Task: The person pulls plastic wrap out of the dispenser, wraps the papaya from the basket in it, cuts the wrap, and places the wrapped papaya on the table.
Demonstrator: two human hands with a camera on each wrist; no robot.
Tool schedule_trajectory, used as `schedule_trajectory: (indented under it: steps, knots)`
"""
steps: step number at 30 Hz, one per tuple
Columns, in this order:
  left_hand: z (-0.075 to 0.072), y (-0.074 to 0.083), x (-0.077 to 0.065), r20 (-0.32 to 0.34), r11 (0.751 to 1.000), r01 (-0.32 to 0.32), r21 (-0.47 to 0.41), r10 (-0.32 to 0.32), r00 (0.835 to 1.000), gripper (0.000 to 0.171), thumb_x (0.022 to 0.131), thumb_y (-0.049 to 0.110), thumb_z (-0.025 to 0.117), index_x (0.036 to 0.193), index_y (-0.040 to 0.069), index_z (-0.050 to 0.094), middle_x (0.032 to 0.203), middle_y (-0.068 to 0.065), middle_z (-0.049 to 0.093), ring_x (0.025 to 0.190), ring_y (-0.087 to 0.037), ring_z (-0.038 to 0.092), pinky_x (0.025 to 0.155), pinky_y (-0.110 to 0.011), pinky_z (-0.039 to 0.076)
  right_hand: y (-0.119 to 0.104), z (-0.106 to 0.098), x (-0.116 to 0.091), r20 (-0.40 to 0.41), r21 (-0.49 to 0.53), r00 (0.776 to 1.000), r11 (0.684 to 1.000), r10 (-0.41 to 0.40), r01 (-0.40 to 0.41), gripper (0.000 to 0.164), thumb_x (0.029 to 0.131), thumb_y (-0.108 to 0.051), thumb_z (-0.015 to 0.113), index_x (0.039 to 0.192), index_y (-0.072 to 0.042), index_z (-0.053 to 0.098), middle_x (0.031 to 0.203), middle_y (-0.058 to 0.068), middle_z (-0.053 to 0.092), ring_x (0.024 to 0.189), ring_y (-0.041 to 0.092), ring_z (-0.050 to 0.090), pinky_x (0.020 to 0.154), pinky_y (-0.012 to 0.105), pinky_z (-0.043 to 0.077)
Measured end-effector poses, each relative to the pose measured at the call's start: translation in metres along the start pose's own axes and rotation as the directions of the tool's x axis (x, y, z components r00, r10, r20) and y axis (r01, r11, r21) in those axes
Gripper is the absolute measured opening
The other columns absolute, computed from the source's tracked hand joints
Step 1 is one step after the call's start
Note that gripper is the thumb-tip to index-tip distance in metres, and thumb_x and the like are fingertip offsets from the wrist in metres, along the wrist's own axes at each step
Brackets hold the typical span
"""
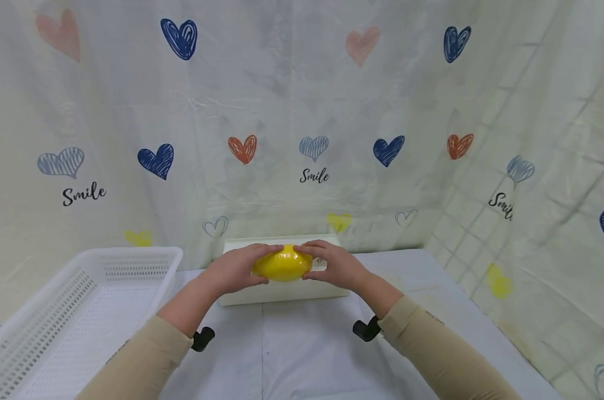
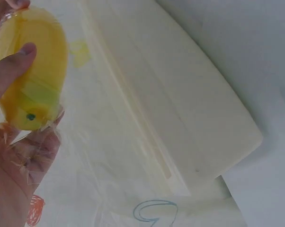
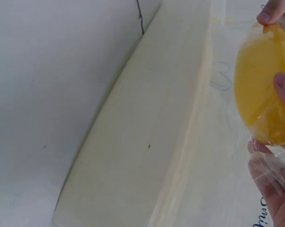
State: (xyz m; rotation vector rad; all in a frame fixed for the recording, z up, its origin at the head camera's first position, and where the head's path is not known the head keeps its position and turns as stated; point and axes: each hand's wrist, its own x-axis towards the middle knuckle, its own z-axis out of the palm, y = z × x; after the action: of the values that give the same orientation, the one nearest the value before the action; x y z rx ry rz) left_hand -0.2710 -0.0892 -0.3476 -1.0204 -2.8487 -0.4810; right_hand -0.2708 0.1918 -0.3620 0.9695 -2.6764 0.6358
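Observation:
A glossy yellow mango (image 1: pixel 283 263) is held up in front of me between both hands, with clear plastic film around it. My left hand (image 1: pixel 238 269) grips its left end, thumb below and fingers above. On the other end, the right hand (image 1: pixel 335 265) pinches it the same way. In the left wrist view, the mango (image 2: pixel 36 71) has a greenish tip with a small dark stem spot, and loose film crinkles over the left palm. More film (image 3: pixel 275 163) bunches at the right fingers in the right wrist view.
Behind the hands, a long cream-white box (image 1: pixel 281 293) lies on the white-covered table (image 1: pixel 302 350). At the left stands a white perforated plastic basket (image 1: pixel 174 266). A curtain (image 1: pixel 281 83) printed with hearts hangs along the back and right.

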Motion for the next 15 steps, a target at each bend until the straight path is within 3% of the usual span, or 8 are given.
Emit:
schedule_trajectory:
  steps: [7, 15]
  knots:
    - [-0.012, 0.005, 0.004, 0.013, 0.999, 0.032, -0.033, -0.031, 0.999, 0.076, 0.084, 0.027, 0.081, 0.148, 0.037, 0.043, 0.144, 0.004, 0.051, 0.125, -0.021, 0.054, 0.099, -0.042, 0.050, -0.002, -0.008, 0.006, 0.014, 0.013, 1.000, 1.000, 0.023, -0.024, 0.065, 0.083, -0.030, 0.081, 0.142, -0.034, 0.054, 0.136, -0.001, 0.057, 0.121, 0.020, 0.057, 0.097, 0.038, 0.052]
    - [-0.015, 0.009, 0.005, 0.014, 0.995, 0.051, -0.087, -0.050, 0.999, 0.081, 0.080, 0.030, 0.084, 0.149, 0.038, 0.042, 0.143, 0.006, 0.051, 0.123, -0.019, 0.052, 0.099, -0.041, 0.049, 0.002, -0.011, 0.006, 0.004, 0.027, 1.000, 1.000, 0.012, -0.012, 0.064, 0.085, -0.035, 0.078, 0.143, -0.036, 0.052, 0.137, -0.005, 0.056, 0.120, 0.017, 0.057, 0.097, 0.037, 0.051]
